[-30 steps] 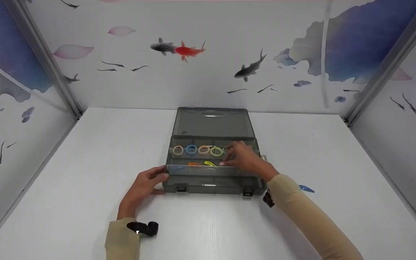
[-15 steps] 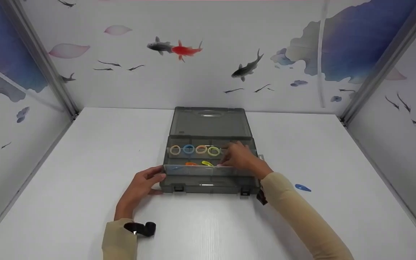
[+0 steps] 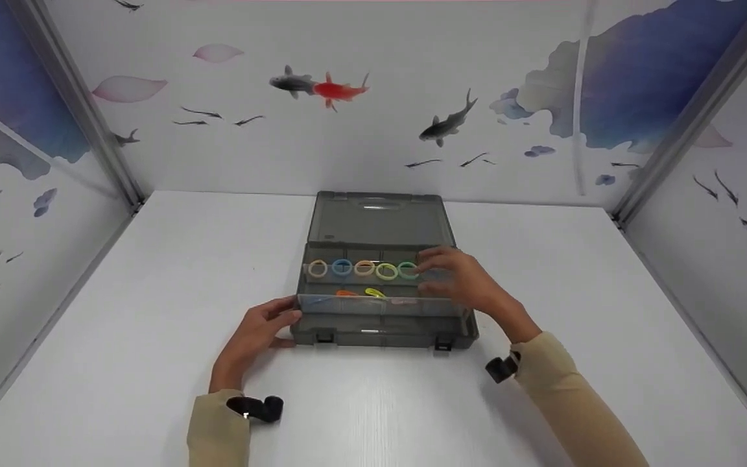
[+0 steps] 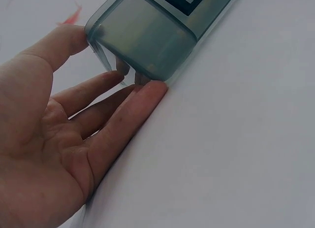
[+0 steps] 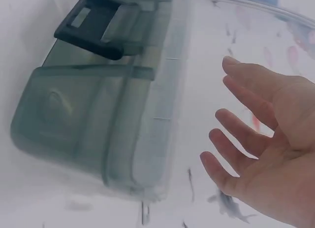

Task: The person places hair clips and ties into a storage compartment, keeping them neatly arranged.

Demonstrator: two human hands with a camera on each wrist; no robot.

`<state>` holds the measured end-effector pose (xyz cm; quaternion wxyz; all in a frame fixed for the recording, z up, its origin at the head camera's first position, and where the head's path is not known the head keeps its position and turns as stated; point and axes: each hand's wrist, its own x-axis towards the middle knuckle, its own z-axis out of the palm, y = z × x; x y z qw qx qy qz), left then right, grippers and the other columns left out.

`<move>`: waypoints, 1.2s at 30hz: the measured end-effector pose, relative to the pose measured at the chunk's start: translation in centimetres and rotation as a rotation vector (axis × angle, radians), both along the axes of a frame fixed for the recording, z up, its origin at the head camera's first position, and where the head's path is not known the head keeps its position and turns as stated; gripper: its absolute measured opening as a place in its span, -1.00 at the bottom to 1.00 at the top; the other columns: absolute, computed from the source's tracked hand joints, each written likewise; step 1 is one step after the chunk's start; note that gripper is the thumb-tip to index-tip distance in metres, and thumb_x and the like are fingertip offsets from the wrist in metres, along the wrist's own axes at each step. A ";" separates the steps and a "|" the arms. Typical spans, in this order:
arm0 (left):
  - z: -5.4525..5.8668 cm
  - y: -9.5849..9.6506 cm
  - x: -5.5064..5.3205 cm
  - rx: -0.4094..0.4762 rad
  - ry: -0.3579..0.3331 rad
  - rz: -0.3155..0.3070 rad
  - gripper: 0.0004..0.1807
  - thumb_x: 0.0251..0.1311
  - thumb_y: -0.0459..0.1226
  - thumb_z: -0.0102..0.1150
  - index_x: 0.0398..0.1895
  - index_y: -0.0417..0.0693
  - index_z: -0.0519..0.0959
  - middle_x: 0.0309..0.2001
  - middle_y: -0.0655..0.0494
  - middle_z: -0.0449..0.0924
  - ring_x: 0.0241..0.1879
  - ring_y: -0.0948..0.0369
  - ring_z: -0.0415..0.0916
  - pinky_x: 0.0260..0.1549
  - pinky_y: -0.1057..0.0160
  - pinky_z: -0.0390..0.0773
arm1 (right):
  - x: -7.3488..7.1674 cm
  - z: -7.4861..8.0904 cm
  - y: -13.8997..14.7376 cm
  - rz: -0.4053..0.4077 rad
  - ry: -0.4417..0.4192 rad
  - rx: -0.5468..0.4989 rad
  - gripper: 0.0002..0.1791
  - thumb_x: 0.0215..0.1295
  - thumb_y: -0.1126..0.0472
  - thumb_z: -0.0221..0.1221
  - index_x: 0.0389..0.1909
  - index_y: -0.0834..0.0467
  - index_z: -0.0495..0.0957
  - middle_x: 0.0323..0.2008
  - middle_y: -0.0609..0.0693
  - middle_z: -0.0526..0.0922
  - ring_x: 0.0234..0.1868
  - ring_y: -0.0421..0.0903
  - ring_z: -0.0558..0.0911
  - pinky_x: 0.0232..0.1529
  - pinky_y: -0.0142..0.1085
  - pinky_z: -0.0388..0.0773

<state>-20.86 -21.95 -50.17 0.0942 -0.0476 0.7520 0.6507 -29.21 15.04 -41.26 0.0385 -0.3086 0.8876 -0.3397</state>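
A grey see-through storage box (image 3: 383, 338) stands with its lid (image 3: 380, 220) tipped back. My left hand (image 3: 255, 340) holds its left front corner, thumb at the upper edge and fingers along the side, as the left wrist view shows. My right hand (image 3: 461, 279) hovers over the right part of the box, fingers spread and holding nothing. Five-colour small rings stand in a row: a green ring (image 3: 407, 270) is nearest my right fingertips, beside a yellow-green ring (image 3: 386, 271). In the front compartment lie an orange clip (image 3: 346, 294), a yellow clip (image 3: 375, 293) and a pink clip (image 3: 403, 301).
The box rests on a white table (image 3: 373, 402), close to the printed back wall (image 3: 373, 149). Dark latches (image 3: 443, 344) stick out at its front. My right sleeve (image 3: 574, 395) crosses the table's right side.
My right hand has let go of the pink clip and moved right, uncovering the green ring. A blue clip on the table is now hidden behind the sleeve. The left hand stays put.
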 end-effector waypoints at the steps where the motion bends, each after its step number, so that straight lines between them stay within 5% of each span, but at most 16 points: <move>1: 0.0 0.0 0.0 -0.003 -0.001 0.002 -0.35 0.38 -0.14 0.20 0.47 -0.14 0.31 0.46 -0.19 0.30 0.41 -0.09 0.33 0.01 0.07 0.71 | 0.4 0.2 0.4 -0.008 -0.002 -0.014 -0.67 0.28 0.20 0.34 0.05 0.13 0.69 0.34 0.19 0.48 0.40 0.24 0.41 0.30 0.21 0.46; 8: -0.1 0.0 0.0 -0.007 0.006 -0.003 -0.34 0.37 -0.13 0.21 0.47 -0.14 0.32 0.46 -0.17 0.32 0.40 -0.07 0.34 -0.01 0.10 0.72 | 2.6 0.3 4.0 -0.040 0.027 -0.071 -0.62 0.25 0.27 0.36 0.10 0.11 0.66 0.25 0.15 0.56 0.30 0.16 0.51 0.17 0.18 0.55; 22: 0.0 -0.1 0.0 -0.017 0.011 -0.016 -0.35 0.40 -0.15 0.17 0.48 -0.17 0.29 0.48 -0.19 0.28 0.45 -0.10 0.27 -0.03 0.10 0.73 | 4.1 -1.7 12.4 -0.211 0.026 0.012 -0.63 0.26 0.22 0.35 0.11 0.03 0.65 0.10 0.03 0.67 0.17 0.11 0.60 0.13 0.07 0.63; 36: 0.3 -0.1 0.0 -0.025 0.008 -0.020 -0.35 0.40 -0.14 0.16 0.48 -0.16 0.29 0.49 -0.16 0.27 0.45 -0.09 0.28 -0.02 0.11 0.72 | 4.1 -3.8 18.5 -0.208 -0.239 0.113 -0.49 0.27 0.04 0.35 0.17 0.20 0.58 0.23 0.23 0.54 0.29 0.28 0.46 0.20 0.13 0.54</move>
